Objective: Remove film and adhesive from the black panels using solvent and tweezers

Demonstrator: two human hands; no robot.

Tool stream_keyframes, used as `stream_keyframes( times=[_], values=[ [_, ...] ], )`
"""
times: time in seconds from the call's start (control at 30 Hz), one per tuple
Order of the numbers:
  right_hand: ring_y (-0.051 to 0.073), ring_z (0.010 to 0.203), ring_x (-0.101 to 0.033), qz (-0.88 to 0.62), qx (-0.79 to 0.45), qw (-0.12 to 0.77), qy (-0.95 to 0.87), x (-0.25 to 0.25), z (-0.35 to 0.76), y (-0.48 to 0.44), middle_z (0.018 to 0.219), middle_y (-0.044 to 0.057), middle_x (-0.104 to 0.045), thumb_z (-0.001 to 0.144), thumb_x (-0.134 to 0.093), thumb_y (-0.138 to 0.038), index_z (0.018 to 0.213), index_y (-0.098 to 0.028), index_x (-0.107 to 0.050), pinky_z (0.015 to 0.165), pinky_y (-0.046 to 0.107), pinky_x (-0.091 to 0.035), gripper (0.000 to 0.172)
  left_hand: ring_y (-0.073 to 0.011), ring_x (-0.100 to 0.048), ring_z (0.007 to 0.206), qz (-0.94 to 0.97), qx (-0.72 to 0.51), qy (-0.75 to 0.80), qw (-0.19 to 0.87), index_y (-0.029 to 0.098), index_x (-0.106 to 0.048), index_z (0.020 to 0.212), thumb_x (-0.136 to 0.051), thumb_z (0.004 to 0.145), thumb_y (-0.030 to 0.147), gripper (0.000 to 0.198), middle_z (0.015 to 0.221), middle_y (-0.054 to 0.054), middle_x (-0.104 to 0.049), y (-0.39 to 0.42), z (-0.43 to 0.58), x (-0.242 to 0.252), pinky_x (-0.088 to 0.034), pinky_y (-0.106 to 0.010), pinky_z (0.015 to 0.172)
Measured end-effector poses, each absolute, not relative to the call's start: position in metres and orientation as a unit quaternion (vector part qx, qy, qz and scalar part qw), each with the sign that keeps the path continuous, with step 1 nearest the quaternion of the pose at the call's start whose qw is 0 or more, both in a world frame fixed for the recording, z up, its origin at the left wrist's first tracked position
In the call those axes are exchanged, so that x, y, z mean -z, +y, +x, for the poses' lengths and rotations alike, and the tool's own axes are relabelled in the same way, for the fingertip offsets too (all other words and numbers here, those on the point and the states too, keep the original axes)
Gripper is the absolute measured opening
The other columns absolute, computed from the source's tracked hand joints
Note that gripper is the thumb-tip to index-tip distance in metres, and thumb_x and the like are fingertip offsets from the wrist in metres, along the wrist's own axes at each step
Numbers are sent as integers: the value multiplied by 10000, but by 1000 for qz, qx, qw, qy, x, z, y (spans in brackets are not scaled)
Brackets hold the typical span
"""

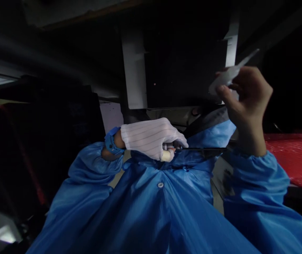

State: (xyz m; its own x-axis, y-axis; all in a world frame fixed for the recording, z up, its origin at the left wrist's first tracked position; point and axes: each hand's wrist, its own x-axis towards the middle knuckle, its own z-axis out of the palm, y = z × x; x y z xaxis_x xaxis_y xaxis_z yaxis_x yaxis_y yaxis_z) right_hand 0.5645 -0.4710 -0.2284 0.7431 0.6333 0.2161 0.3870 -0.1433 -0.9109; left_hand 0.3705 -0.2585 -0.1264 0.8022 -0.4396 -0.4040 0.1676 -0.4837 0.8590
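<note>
1. Just in front of the blue smock (164,211), the left hand (154,138) wears a white glove with thin dark stripes. Its fingers are curled, pinching one end of a thin black plate (205,149).
2. The plate is nearly edge-on to us, so it looks like a line. It sticks out toward the right arm. I think it is held by one end so the rest is not covered.
3. A pale yellow bit (166,156) shows by the glove's fingertips. I cannot tell what it is.
4. The right hand (246,91) is bare and up high, well apart from the plate. Its thumb and fingers pinch a cloudy white squeeze bottle (226,78).
5. The bottle's thin spout points up and away to the right. Maybe it is tipped that way so nothing drips on the plate.
6. A blue wristband (111,141) goes around the left wrist, between glove and sleeve.
7. Past the hands is a big black panel (185,74). A shiny red sheet (296,158) lies beside the right sleeve. Much of the room is too dark to tell.
</note>
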Motion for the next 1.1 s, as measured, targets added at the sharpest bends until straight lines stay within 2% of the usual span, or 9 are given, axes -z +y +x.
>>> stream_keyframes(
  times=[0.13, 0.3, 0.43, 0.57, 0.7, 0.77, 0.87, 1.0, 1.1],
  values=[
    [189, 1160, -817, -746, -110, 539, -376, 243, 588, -425, 1345, 93, -848, 1003, -787, -176, 1235, -280, -687, 989, 347, -657, 274, -54, -632, 728, 792, 301, -96, 523, 69, -892, 1176, -570, 918, 35, 414, 998, -3, -866, -253, 370, 120, -493, -186, 786],
    [149, 1067, -768, -744, -130, 524, -393, 260, 600, -406, 1268, 61, -832, 1036, -806, -236, 1246, -278, -669, 932, 313, -606, 253, -70, -634, 772, 801, 284, -116, 514, 83, -878, 1016, -564, 923, 8, 336, 952, 9, -834, -253, 370, 125, -478, -209, 800],
    [157, 1007, -722, -762, -128, 501, -390, 268, 602, -405, 1258, 54, -813, 1051, -781, -271, 1271, -304, -621, 876, 332, -567, 273, -101, -679, 798, 795, 329, -97, 500, 69, -880, 1159, -605, 891, -20, 394, 1059, -20, -870, -256, 374, 124, -521, -230, 809],
    [190, 1083, -738, -755, -111, 518, -387, 267, 595, -412, 1415, 127, -757, 987, -858, -332, 1393, -289, -535, 921, 371, -596, 520, -85, -669, 735, 797, 321, -88, 504, 70, -848, 1357, -595, 880, -36, 550, 974, -7, -859, -257, 376, 125, -510, -195, 747],
    [254, 966, -749, -760, 79, 516, -387, 244, 579, -426, 1160, 116, -727, 1077, -722, -399, 1188, -302, -571, 797, 411, -579, 211, -137, -743, 788, 782, 324, -89, 525, 87, -836, 1393, -609, 854, 6, 590, 1072, -60, -884, -254, 375, 133, -570, -241, 771],
    [268, 961, -750, -782, 49, 398, -477, 228, 571, -425, 1086, 96, -741, 1167, -588, -383, 1141, -299, -609, 831, 430, -576, 91, -178, -773, 793, 779, 322, -94, 530, 93, -851, 1364, -645, 841, 36, 565, 1083, -82, -892, -253, 376, 135, -609, -290, 800],
    [282, 1066, -751, -756, -81, 273, -590, 215, 559, -405, 1171, 91, -779, 1178, -507, -279, 1200, -293, -682, 871, 422, -580, 177, -181, -770, 777, 793, 325, -95, 507, 95, -855, 1377, -654, 855, 27, 564, 1059, -78, -894, -254, 379, 130, -605, -294, 828],
    [304, 1242, -675, -785, -160, 281, -528, 225, 553, -356, 1360, 93, -759, 1153, -440, -190, 1315, -332, -692, 1029, 477, -573, 332, -173, -796, 855, 797, 338, -83, 493, 114, -858, 1362, -643, 862, 13, 553, 1112, -40, -898, -256, 379, 123, -572, -252, 809],
    [305, 1342, -576, -838, -150, 289, -439, 244, 559, -322, 1475, 69, -720, 1189, -509, -326, 1341, -367, -674, 1113, 508, -550, 228, -168, -795, 840, 794, 328, -84, 505, 142, -871, 1319, -664, 850, 27, 525, 1151, -33, -902, -255, 378, 124, -570, -246, 790]
  ],
)
